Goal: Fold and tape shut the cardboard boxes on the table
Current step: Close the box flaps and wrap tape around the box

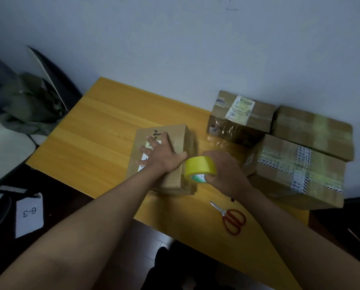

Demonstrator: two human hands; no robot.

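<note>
on table [103, 130]: l hand [161, 154] flat on closed box [175, 141], r hand [225, 172] grips tape roll [198, 167]

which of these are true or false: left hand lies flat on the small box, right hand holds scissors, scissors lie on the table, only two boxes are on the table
1. The left hand lies flat on the small brown cardboard box: true.
2. The right hand holds scissors: false, it grips the yellow tape roll.
3. The red-handled scissors lie on the yellow wooden table: true.
4. Only two boxes are on the table: false, four are, three grouped at the right.
</note>
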